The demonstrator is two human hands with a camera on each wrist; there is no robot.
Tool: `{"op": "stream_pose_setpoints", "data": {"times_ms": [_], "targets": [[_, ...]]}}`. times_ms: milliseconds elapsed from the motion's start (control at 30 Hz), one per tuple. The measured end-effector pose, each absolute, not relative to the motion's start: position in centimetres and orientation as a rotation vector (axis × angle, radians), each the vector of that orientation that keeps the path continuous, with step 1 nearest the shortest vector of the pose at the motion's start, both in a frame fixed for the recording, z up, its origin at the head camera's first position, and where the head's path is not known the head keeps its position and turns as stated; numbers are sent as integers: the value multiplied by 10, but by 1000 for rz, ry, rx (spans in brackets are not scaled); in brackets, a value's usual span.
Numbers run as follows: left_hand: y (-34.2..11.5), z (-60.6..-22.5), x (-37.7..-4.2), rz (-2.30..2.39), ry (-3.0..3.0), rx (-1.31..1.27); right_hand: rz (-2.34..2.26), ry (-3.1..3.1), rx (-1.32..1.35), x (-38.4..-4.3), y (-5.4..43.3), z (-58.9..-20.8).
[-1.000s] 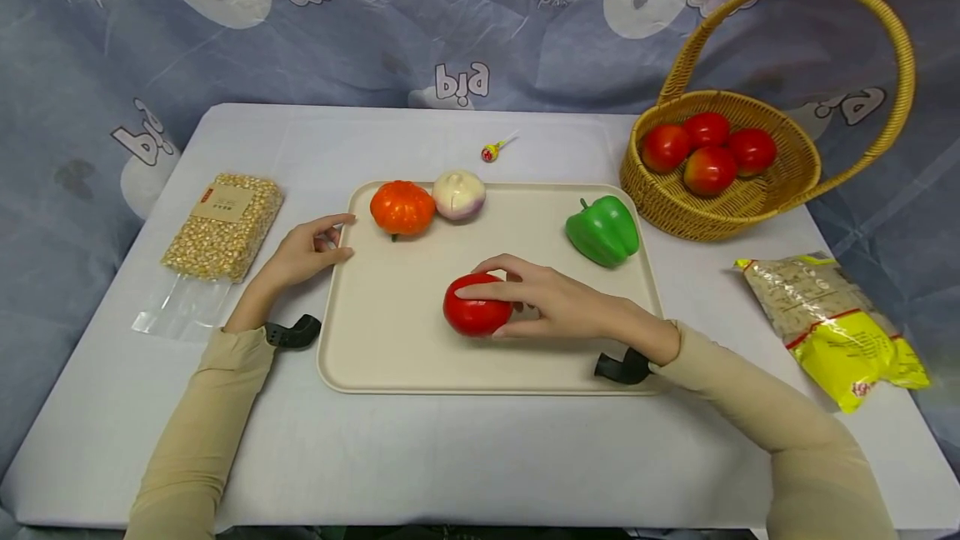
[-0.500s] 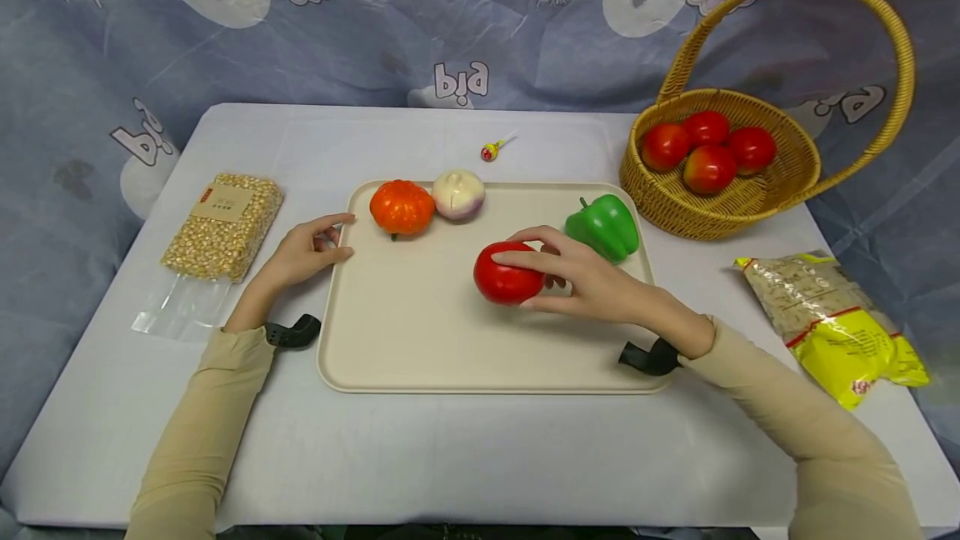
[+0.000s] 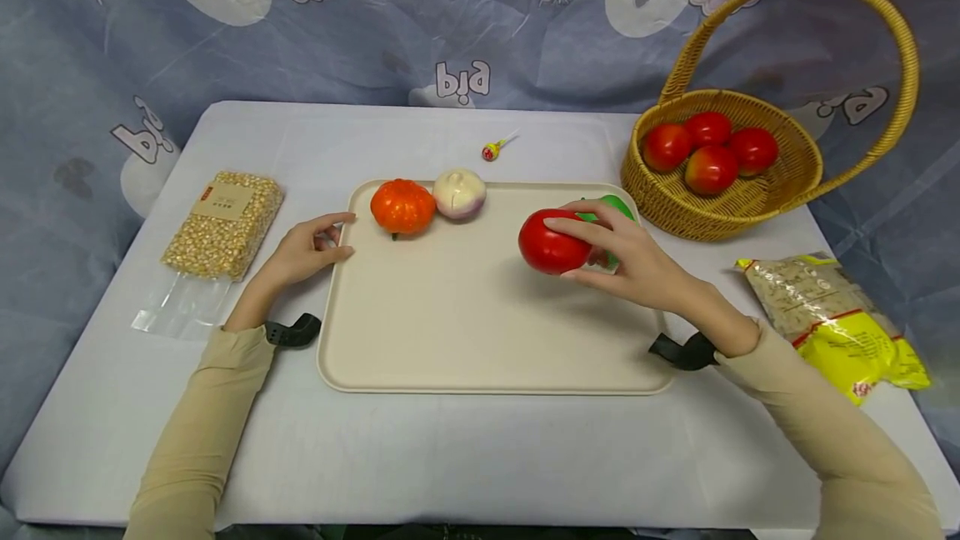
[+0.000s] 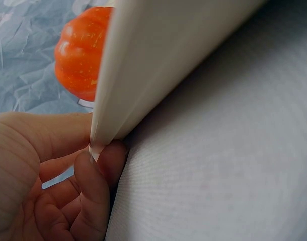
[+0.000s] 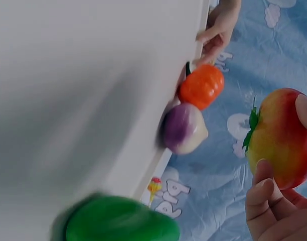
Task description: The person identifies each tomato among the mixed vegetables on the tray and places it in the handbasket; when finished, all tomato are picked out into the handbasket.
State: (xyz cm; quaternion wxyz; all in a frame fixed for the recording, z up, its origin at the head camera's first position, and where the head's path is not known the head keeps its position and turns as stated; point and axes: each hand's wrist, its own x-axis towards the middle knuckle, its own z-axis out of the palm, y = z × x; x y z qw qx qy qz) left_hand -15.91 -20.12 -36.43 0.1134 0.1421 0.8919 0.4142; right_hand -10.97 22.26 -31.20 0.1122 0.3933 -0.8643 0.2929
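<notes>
My right hand [image 3: 641, 261] grips a red tomato [image 3: 553, 242] between thumb and fingers, lifted above the right part of the beige tray [image 3: 450, 340]. In the right wrist view the tomato [image 5: 279, 135] shows a yellowish underside and green leaves. Behind that hand a green bell pepper [image 3: 617, 205] lies on the tray, partly hidden. A small orange pumpkin [image 3: 402, 207] and a white-and-purple onion [image 3: 459, 194] sit side by side at the tray's back left. My left hand [image 3: 303, 252] holds the tray's left rim, some fingertips tucked under it in the left wrist view.
A wicker basket [image 3: 667, 211] with several tomatoes and a tall handle stands at the back right. A yellow snack-like bag [image 3: 836, 323] lies at right, a bag of corn kernels [image 3: 225, 223] at left. A lollipop [image 3: 492, 149] lies behind the tray.
My right hand has lifted the tomato from the tray's middle and carried it right and back, now partly covering the bell pepper. The left hand has stayed at the rim.
</notes>
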Motion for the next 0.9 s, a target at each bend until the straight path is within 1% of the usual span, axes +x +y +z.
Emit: {"op": "stream_pose_setpoints", "data": {"times_ms": [667,900], "targets": [[-202,-367,-159,1216,2612,412,710,-2497,928,-124,277,-303],[-201,-364,-159,1210,2615,411,687,-2510,778,-131,294,-300]]}}
